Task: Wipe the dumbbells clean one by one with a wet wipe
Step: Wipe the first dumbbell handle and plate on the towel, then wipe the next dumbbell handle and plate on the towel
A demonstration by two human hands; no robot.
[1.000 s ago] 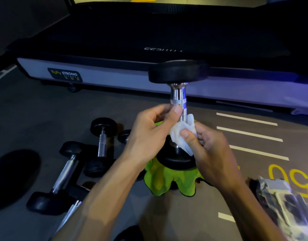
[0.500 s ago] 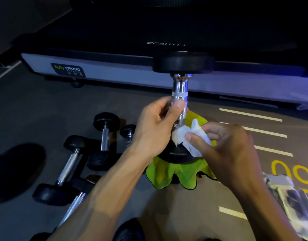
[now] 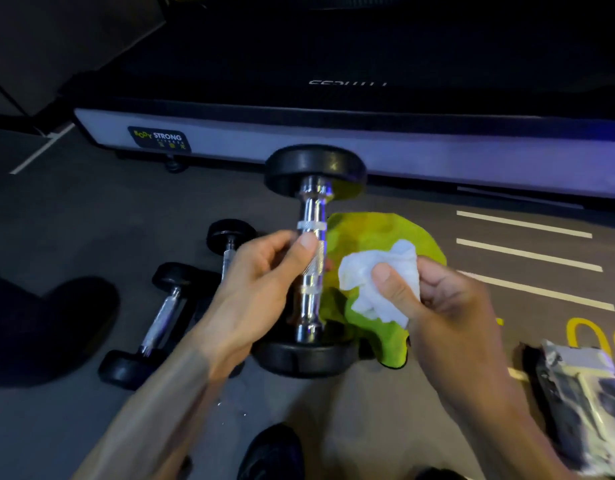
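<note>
Left hand (image 3: 261, 271) curled round chrome handle of dumbbell (image 3: 311, 261), thumb across the knurling. Right hand (image 3: 434, 299) pinching crumpled wipe (image 3: 379, 282), thumb on top, fingers curled beneath. Wipe just right of handle, apart from it, no contact visible. Dumbbell held near upright, long axis running far to near, far head (image 3: 314, 168) tipped slightly away, near head (image 3: 304, 358) low, over near edge of green cloth (image 3: 372, 230). Cannot tell whether near head rests on floor. Bare stretch of handle below the left thumb faces the wipe: probably a short leftward reach for the right hand, the nearer one for wiping. Left of the hands, more dumbbells (image 3: 167, 306) lying on floor (image 3: 91, 220). Far side, treadmill (image 3: 368, 147). Near right, packet (image 3: 583, 403) on floor.
</note>
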